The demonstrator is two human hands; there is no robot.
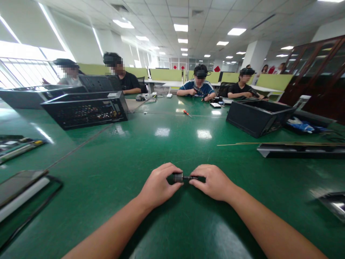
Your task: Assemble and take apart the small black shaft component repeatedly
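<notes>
In my head view, the small dark cylinder (178, 177) and the thin black shaft (186, 177) sit end to end in one line; I judge the handling to be underway, but cannot tell whether they are fully joined or what is left. Both lie well on my side of the orange-handled screwdriver (185, 112), the cylinder pinched by my left hand's (161, 184) thumb and fingers, the shaft by my right hand's (214, 182).
</notes>
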